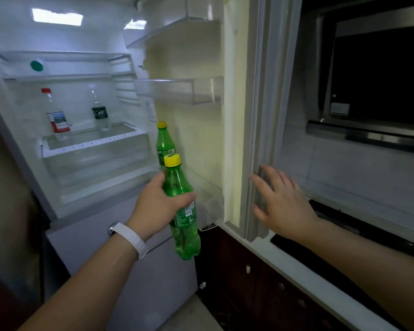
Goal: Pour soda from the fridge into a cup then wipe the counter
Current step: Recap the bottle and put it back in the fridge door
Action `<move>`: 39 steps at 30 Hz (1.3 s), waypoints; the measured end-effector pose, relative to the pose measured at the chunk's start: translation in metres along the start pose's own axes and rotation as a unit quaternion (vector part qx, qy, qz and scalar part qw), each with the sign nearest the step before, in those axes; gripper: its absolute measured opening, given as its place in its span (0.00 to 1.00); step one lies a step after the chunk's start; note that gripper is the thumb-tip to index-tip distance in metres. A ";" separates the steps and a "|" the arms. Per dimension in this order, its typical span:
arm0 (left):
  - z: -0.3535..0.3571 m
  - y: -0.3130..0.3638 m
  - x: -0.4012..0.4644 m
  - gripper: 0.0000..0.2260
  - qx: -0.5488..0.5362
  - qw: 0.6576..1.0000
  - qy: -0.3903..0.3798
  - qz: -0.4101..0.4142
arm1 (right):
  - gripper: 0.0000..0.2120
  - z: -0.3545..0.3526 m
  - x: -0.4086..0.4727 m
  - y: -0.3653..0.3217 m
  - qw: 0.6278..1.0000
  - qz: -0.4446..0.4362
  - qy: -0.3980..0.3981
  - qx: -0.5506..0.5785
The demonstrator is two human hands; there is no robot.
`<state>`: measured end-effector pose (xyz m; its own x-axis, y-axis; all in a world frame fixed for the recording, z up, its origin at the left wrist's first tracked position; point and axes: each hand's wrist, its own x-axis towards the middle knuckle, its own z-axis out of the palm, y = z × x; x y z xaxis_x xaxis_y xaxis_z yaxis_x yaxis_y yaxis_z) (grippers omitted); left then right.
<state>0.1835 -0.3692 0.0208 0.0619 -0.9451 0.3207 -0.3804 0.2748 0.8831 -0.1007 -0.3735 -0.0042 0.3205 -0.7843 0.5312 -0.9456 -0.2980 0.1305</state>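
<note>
The left hand (159,203) gripped the soda bottle (182,211); the right hand (281,201), fingers spread, touched the fridge door (234,115) (a careless swing risked toppling the second bottle (165,142)).

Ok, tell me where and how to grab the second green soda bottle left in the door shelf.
Grip the green soda bottle in the door shelf at its narrow shoulder below the yellow cap, coming from the open front. It stands upright, and its lower body is hidden behind the held bottle.
</note>
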 end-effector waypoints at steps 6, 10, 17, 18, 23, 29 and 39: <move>0.011 0.007 0.014 0.18 0.000 0.999 -0.019 0.030 | 0.34 -0.004 0.005 0.016 0.995 0.078 -0.063 0.017; 0.022 0.012 0.028 0.18 0.000 0.999 -0.029 0.045 | 0.34 0.000 0.011 0.026 0.991 0.100 -0.081 0.026; 0.032 0.032 0.072 0.19 -0.051 0.995 0.046 0.075 | 0.32 0.010 0.017 0.040 0.999 0.029 -0.042 -0.012; 0.033 0.036 0.079 0.18 -0.068 0.993 0.064 0.077 | 0.32 0.012 0.022 0.042 0.999 0.016 -0.039 -0.015; 0.045 0.049 0.110 0.17 -0.099 0.984 0.119 0.093 | 0.31 0.020 0.051 0.056 0.999 0.001 -0.032 -0.011; 0.080 0.050 0.140 0.18 -0.085 0.987 0.109 0.086 | 0.31 0.035 0.069 0.072 0.999 0.011 -0.035 0.007; 0.124 0.018 0.177 0.18 -0.040 0.997 0.045 0.044 | 0.30 0.058 0.073 0.095 1.000 -0.018 -0.017 0.001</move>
<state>0.0729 -0.5529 0.0511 0.1161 -0.8978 0.4249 -0.3132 0.3729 0.8734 -0.1643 -0.4908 -0.0017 0.3563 -0.7907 0.4977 -0.9332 -0.3278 0.1473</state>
